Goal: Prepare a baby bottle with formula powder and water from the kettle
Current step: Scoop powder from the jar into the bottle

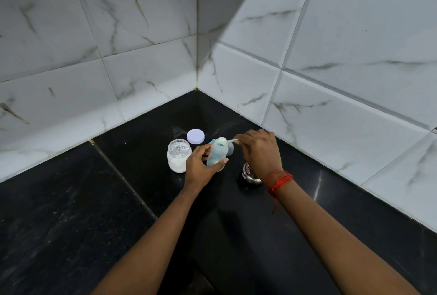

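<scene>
A small clear baby bottle with its mouth uncovered leans a little to the left on the black counter. My left hand grips its lower half. My right hand pinches the handle of a pale plastic scoop, whose bowl rests over the bottle's mouth. To the left stands an uncovered glass jar holding white formula powder. Its lilac lid lies flat behind it. A blue bottle cap shows partly behind the bottle. A steel vessel sits mostly hidden under my right wrist.
The black stone counter runs into a corner of white marbled wall tiles right behind the objects. Some white powder is scattered on the counter near the lid. A red thread is tied round my right wrist.
</scene>
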Motion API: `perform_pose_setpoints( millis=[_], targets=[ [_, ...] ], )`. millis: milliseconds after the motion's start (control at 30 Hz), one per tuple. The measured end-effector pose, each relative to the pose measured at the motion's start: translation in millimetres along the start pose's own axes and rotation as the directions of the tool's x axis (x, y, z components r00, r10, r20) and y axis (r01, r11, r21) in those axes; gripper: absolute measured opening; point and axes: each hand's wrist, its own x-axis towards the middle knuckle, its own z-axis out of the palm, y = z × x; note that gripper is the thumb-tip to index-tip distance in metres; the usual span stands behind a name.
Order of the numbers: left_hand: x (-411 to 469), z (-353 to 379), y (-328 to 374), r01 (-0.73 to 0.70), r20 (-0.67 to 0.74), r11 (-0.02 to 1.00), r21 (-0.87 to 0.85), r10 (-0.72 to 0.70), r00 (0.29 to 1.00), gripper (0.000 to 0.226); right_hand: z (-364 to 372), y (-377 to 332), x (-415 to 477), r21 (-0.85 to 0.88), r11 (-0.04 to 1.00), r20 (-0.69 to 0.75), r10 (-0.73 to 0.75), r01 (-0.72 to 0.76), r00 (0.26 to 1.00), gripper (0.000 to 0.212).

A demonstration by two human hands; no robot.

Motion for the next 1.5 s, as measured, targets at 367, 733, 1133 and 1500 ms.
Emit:
perform_pose_setpoints(
  millis=[367,733,1133,1500],
  targets=[
    [-2,-6,-4,0.015,-0.020,1.000,0.013,-0.015,1.000,0.054,6,-4,4,0.005,1.000,0.059,0.011,-0.012,0.998,0.021],
    [5,-10,-14,0.021,0.017,0.999,0.031,-0.021,1.000,0.054,17,-5,11,0.039,0.999,0.162,0.012,-0.019,0.987,0.021],
    [-7,-17,-52,0.155,0.173,0.985,0.070,-0.165,0.971,0.056,50,-62,69,0.393,0.886,0.203,0.178,-0.246,0.963,0.019],
    [3,-18,-65,0.155,0.248,0.985,0.073,-0.169,0.954,0.056,79,-71,99,0.413,0.846,0.281,0.235,-0.338,0.930,0.026]
  ],
)
